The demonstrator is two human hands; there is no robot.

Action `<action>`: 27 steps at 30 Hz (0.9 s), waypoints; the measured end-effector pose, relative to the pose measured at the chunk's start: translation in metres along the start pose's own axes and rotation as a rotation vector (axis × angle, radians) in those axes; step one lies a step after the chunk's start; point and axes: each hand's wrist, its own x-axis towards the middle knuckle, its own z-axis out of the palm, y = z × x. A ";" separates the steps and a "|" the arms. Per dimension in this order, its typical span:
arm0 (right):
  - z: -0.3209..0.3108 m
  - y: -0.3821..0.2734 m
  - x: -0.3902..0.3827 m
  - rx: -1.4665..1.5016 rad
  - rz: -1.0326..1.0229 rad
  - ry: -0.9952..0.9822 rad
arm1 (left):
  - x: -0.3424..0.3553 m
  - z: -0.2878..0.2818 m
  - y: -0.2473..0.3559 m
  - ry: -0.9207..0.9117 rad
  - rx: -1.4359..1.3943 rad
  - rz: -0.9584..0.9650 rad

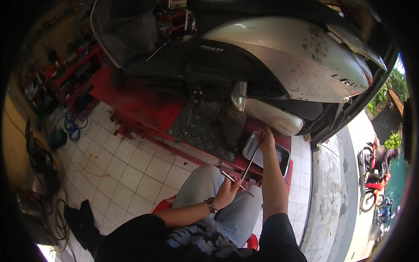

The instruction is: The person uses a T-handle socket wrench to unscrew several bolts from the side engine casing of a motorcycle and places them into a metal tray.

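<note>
My left hand [226,191] is closed around the crossbar of a metal T-handle wrench [250,164], held in front of my knees. The wrench's long shaft slants up and away to my right hand [266,139], whose fingers are closed at its far end. What sits at that end is hidden by the fingers. Below my right hand lies a rectangular metal tray [284,156] on the red lift. Just beyond the hand is the silver muffler [275,114] of a silver and black scooter [270,52].
The scooter stands on a red lift platform [135,98] with a dark tread plate [209,126]. A red tool rack [83,74], a coiled blue hose [74,126] and a dark cloth [83,222] are at left. Parked motorcycles [374,187] stand outside at right.
</note>
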 end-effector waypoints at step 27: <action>0.003 -0.011 -0.016 0.111 -0.050 -0.095 | 0.001 0.009 0.004 0.065 0.344 0.136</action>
